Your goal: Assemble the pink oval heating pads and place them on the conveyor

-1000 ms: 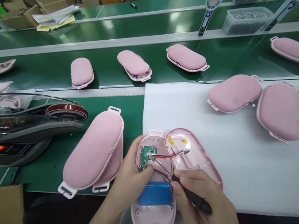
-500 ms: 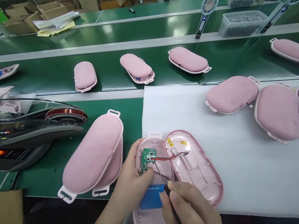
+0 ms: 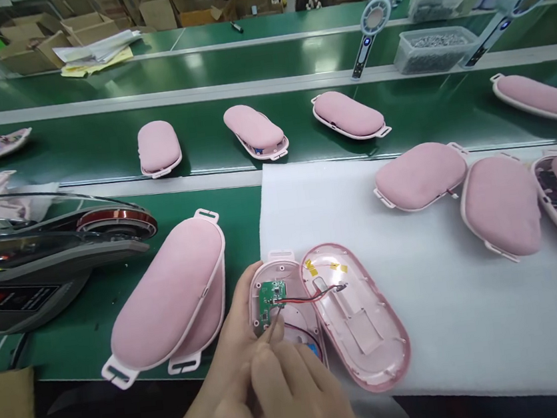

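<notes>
An opened pink oval case lies before me in two halves. My left hand grips the left edge of the lower shell, where a green circuit board sits. My right hand is closed around a thin screwdriver, its shaft slanting up to the board's lower edge. The screwdriver's handle is hidden by my fingers. Red and black wires run from the board to the pink cover, which lies inside up on the right. Only a sliver of the blue battery shows beside my right hand.
Two stacked pink cases lie on the left, near a grey machine with a reddish reel. Several pink cases rest on the white sheet and along the green belt. Handheld fans stand beyond.
My right hand has moved left and up with the screwdriver, and now covers most of the blue battery and the lower shell. The view has shifted slightly. My left hand keeps its hold.
</notes>
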### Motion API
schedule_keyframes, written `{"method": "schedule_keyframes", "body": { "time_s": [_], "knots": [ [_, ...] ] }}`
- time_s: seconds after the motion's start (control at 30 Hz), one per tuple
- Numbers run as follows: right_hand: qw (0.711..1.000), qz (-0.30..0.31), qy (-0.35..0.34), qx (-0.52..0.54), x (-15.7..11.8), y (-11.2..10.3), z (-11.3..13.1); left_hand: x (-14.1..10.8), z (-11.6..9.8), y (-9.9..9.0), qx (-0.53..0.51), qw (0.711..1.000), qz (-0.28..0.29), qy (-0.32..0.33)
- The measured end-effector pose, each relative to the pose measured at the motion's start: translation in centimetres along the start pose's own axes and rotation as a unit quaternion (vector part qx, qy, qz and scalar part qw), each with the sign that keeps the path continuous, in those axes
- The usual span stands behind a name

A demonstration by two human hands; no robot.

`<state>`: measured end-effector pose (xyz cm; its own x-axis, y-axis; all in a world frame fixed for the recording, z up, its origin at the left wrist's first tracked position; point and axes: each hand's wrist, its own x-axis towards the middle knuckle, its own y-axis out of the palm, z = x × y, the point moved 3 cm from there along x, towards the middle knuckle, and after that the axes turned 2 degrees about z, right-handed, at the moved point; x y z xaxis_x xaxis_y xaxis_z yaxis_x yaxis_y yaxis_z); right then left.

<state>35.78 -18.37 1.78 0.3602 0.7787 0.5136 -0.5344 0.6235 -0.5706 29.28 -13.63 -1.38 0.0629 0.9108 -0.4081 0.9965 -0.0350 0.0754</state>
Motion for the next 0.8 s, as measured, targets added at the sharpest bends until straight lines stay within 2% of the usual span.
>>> {"method": "schedule_keyframes", "body": {
  "time_s": [0.03,0.13,0.17,0.27,0.4,0.63,0.73,0.8],
  "knots": [
    [1.000,0.012,-0.016,-0.007,-0.1,0.1,0.1,0.0,0.1,0.0,-0.002,1.000,-0.012,-0.008],
    [0.973,0.090,-0.213,0.004,-0.4,0.2,0.3,-0.1,0.2,0.0,-0.006,1.000,-0.019,-0.016],
    [0.963,0.108,-0.248,0.006,-0.4,0.1,-0.1,-0.1,0.2,0.0,-0.013,1.000,-0.016,-0.012],
    [0.954,0.122,-0.272,0.009,0.1,-0.7,-1.6,-0.1,0.1,0.1,-0.017,1.000,0.014,-0.008],
    [0.937,0.082,-0.337,0.039,1.2,-2.0,-2.6,0.0,0.0,-0.1,0.039,0.999,0.022,0.003],
    [0.939,0.078,-0.311,0.126,2.2,-3.7,-4.5,-0.1,-0.2,-0.3,0.079,0.997,0.005,0.001],
    [0.969,-0.003,-0.198,0.149,1.5,-3.7,-4.9,0.0,-0.1,-0.3,0.086,0.996,0.006,0.002],
    [0.979,-0.045,-0.129,0.153,1.0,-3.7,-5.0,0.0,-0.1,-0.3,0.084,0.996,0.007,0.004]
  ]
}}
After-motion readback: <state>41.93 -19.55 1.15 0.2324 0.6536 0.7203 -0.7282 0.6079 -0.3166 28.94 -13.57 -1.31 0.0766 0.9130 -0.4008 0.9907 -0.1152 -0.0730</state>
